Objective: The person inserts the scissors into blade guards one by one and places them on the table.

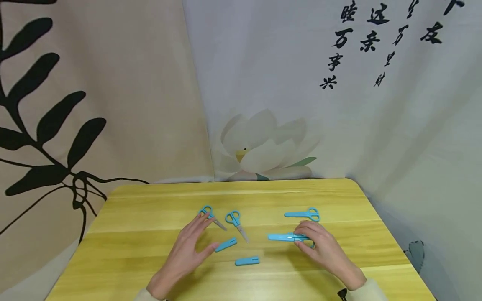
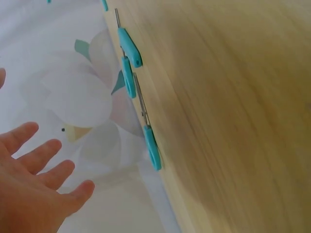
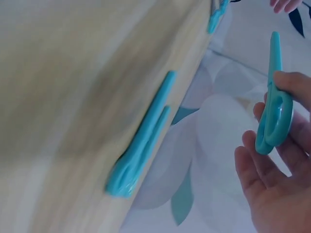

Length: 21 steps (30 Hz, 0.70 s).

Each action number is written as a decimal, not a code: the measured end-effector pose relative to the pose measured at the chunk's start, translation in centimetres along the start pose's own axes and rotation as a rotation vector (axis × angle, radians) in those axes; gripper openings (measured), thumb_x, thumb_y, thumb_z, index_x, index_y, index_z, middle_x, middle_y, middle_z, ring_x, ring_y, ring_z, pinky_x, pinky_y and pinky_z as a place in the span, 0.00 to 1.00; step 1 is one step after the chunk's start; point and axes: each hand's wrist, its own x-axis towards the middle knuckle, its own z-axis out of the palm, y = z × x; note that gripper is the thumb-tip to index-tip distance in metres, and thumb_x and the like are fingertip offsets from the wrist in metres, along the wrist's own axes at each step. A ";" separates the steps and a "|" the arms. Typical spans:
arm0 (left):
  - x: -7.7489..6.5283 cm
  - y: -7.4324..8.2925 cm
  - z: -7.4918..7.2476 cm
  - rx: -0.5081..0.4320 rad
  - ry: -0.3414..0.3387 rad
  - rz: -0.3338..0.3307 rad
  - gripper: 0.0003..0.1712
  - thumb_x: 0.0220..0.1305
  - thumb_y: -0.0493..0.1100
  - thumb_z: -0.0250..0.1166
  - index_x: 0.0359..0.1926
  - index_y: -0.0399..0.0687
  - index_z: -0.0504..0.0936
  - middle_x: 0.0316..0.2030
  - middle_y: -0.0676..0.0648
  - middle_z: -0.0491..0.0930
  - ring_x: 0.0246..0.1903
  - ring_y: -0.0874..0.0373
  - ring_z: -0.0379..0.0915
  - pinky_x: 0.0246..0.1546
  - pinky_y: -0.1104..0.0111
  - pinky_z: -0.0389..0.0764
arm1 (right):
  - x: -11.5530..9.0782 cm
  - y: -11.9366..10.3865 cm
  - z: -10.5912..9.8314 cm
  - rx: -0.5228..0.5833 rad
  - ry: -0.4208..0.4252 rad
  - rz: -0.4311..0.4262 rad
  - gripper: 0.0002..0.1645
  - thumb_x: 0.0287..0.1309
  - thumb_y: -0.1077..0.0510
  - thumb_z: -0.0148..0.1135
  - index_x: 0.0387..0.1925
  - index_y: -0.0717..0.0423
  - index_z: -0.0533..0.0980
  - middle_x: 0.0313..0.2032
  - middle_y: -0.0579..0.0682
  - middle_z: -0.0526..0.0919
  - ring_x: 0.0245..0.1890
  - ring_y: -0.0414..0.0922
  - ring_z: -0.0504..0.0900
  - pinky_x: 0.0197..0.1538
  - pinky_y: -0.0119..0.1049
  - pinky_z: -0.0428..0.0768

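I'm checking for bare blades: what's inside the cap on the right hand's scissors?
The handles show beyond the cap; whatever is inside is covered and cannot be seen.

Forward-down head view over the tabletop [image 1: 150,217]; low, close, sideways-tilted wrist views, flower print [image 2: 82,94] in both.

Five pairs of light-blue plastic-handled scissors [image 1: 236,222]: two with slim, uncovered metal blades [image 1: 243,234], three with tapering light-blue plastic sheaths [image 1: 295,214] over theirs; two more loose sheaths [image 1: 226,244] of that plastic; one left hand [image 1: 186,248], one right hand [image 1: 324,247]; one yellowish wood-grain table [image 1: 150,217]
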 end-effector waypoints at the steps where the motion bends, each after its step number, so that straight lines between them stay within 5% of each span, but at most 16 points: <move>1: -0.2 -0.1 0.0 0.001 0.002 -0.006 0.40 0.64 0.55 0.73 0.73 0.50 0.72 0.76 0.44 0.64 0.73 0.36 0.59 0.65 0.31 0.63 | -0.3 0.3 -0.1 0.007 -0.001 0.001 0.19 0.45 0.62 0.83 0.40 0.51 0.85 0.47 0.43 0.86 0.51 0.47 0.82 0.58 0.32 0.78; 5: -0.5 -0.4 0.0 0.014 -0.001 -0.017 0.40 0.64 0.55 0.73 0.73 0.48 0.72 0.76 0.43 0.64 0.73 0.36 0.59 0.66 0.32 0.62 | -1.4 1.2 -0.5 0.012 0.004 0.006 0.19 0.43 0.64 0.83 0.40 0.51 0.86 0.44 0.41 0.86 0.49 0.45 0.81 0.61 0.21 0.68; 14: -0.5 -0.6 -0.3 0.024 -0.013 -0.035 0.40 0.64 0.55 0.73 0.72 0.44 0.73 0.75 0.42 0.64 0.73 0.36 0.58 0.65 0.31 0.62 | -3.4 2.9 -1.4 -0.026 -0.011 0.043 0.22 0.42 0.65 0.83 0.41 0.48 0.86 0.45 0.41 0.87 0.48 0.46 0.81 0.60 0.18 0.66; 21: -0.6 -0.7 -0.6 0.019 -0.012 -0.049 0.40 0.64 0.54 0.72 0.72 0.43 0.72 0.75 0.41 0.64 0.73 0.35 0.58 0.65 0.30 0.62 | -4.6 3.9 -1.6 -0.058 -0.054 0.053 0.20 0.43 0.62 0.84 0.40 0.47 0.86 0.43 0.39 0.87 0.46 0.43 0.81 0.53 0.29 0.76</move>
